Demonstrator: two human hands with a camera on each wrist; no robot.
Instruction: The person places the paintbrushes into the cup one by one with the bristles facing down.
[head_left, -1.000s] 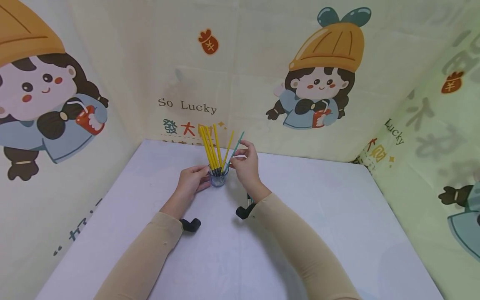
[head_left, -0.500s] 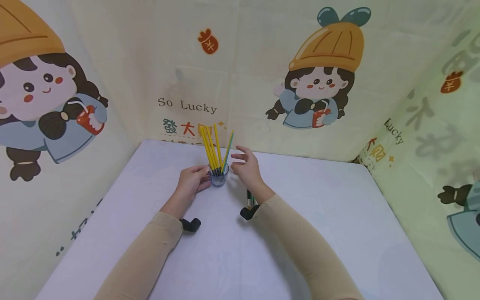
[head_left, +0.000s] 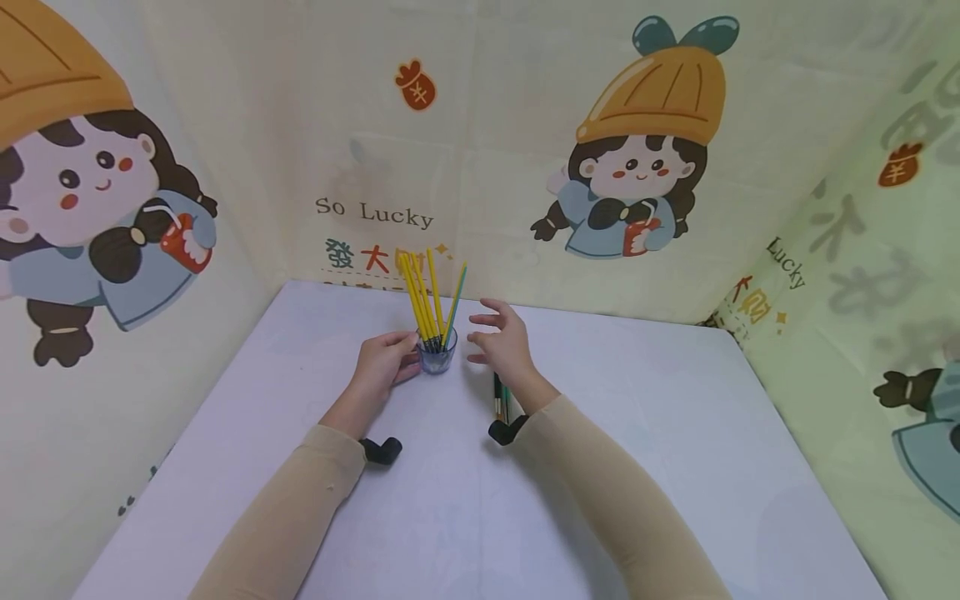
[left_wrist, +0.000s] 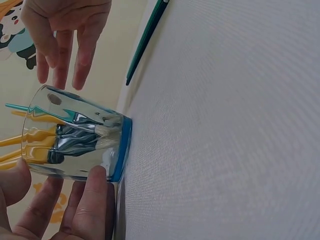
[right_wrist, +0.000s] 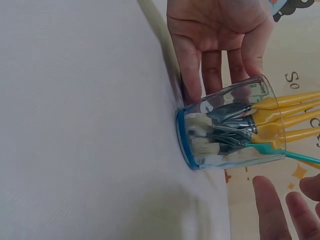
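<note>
A clear cup with a blue base stands upright on the table, several paintbrushes in it bristles down. Most have yellow handles; one teal-handled paintbrush leans at the right side. My left hand holds the cup from the left, thumb by the rim and fingers along its wall. To the cup's right, my right hand is apart from it, fingers spread and holding nothing.
More paintbrushes, dark and green handled, lie on the white table beneath the right wrist, partly hidden. A printed cloth with cartoon figures stands behind the table and along its sides.
My right hand has let go of the teal paintbrush, which now leans in the cup beside a yellow one. The hand has drawn back right and slightly down. My left hand stays put.
</note>
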